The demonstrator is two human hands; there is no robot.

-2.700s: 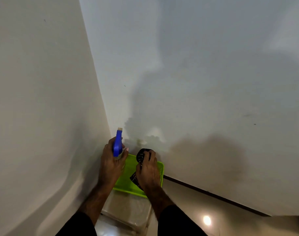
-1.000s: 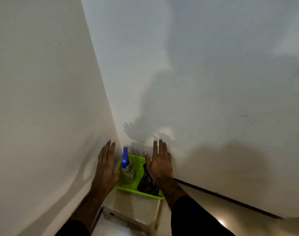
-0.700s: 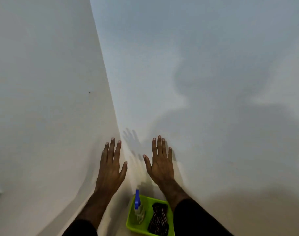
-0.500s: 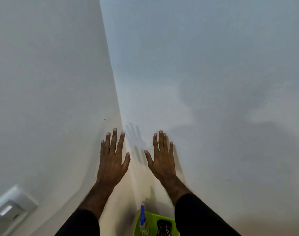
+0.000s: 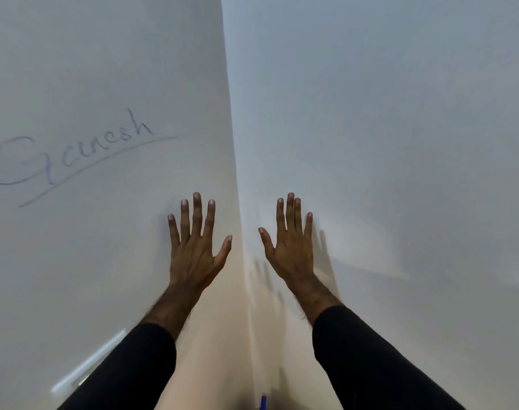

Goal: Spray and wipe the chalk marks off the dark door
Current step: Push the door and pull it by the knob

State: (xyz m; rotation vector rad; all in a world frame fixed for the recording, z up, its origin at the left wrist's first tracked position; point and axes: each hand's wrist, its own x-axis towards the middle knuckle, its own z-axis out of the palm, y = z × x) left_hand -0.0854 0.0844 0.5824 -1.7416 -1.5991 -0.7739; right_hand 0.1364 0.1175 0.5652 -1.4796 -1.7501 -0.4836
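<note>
Both my hands are raised in front of a corner between two pale walls, fingers straight and spread, holding nothing. My left hand (image 5: 194, 247) is before the left wall; my right hand (image 5: 291, 247) is before the right wall. Handwritten blue-grey marks (image 5: 74, 155), a word with an underline, run across the left wall above and left of my left hand. Only the blue tip of the spray bottle (image 5: 263, 403) shows at the bottom edge. No dark door and no cloth are in view.
The wall corner (image 5: 231, 113) runs vertically between my hands. A white switch plate (image 5: 86, 362) sits low on the left wall beside my left sleeve.
My hands let go of the spray bottle and the dark cloth into the green tray, then rose open. The view tilted up; the tray dropped out of sight and the writing appeared.
</note>
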